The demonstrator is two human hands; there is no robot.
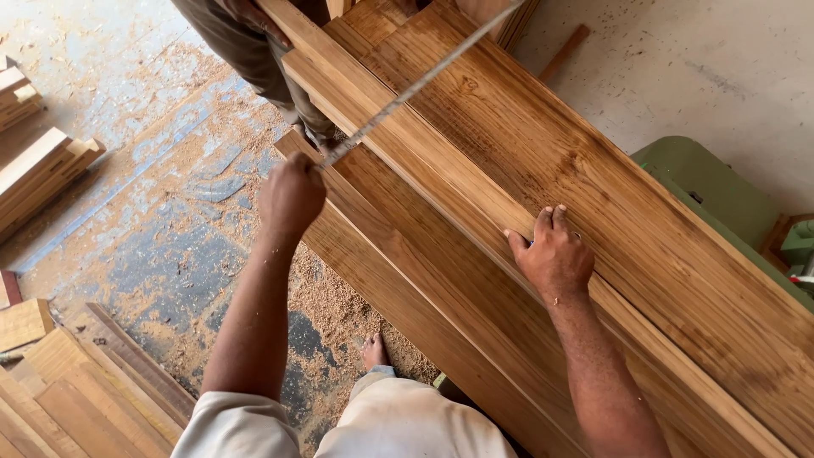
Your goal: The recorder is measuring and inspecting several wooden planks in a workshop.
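Left hand (291, 193): is being closed around the end of a long metal straightedge (415, 87).
Right hand (555, 259): fingers together, being pressed flat on the teak plank (543, 161).
Care: straightedge is best being kept flat and steady.

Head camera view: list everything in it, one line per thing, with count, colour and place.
Wooden planks: several, golden brown, stacked lengthwise from top centre to bottom right.
Metal rule: one, grey, lying slantwise across the planks, near end in the left hand.
Short wood offcuts: two stacks, pale brown, left edge of the floor.
Flat boards: several, brown, bottom left corner.
Sawdust: loose spread, tan, over the grey-blue floor.
Green machine: one, right edge, beyond the planks.
Other person's legs: one pair, dark trousers, top centre beside the planks.
Own bare foot: one, bottom centre on the floor.
Left hand: closed on the metal rule's end.
Right hand: flat on the planks, fingers spread.
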